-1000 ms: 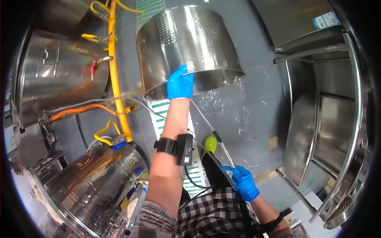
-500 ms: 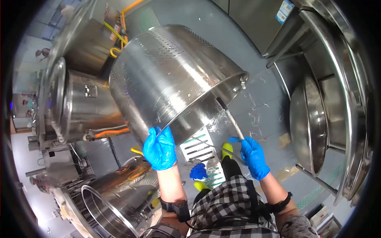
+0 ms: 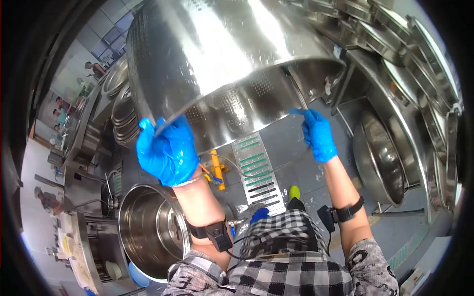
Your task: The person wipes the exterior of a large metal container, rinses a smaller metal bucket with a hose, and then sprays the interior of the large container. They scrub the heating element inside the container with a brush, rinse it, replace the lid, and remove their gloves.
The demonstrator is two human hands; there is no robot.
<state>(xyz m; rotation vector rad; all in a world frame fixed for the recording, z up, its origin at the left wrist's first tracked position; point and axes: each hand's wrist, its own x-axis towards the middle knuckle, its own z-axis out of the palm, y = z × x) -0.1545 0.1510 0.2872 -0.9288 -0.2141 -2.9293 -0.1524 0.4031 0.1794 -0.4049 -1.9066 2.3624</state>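
Note:
A large steel strainer pot (image 3: 212, 49) with perforated walls fills the top of the view, tilted so its open mouth faces down toward me. My left hand (image 3: 168, 150), in a blue glove, is closed around the near left part of its rim. My right hand (image 3: 320, 135), also gloved in blue, grips a thin metal spray wand (image 3: 297, 90). The wand's far end reaches up inside the pot's mouth, by the right inner wall. A thin grey hose (image 3: 269, 172) crosses below the pot, over the floor grate.
A big open steel pot (image 3: 140, 217) stands at lower left beside a blue tub (image 3: 138, 275). Down the middle runs a drain grate (image 3: 258, 172) with a yellow pipe (image 3: 216, 170) near it. A wide steel bowl (image 3: 366, 155) leans in a rack at right. People work far left.
The strainer pot appears higher and larger in view, with more of its inside showing. Both hands have moved up with it, still holding the rim and the wand. My view has shifted.

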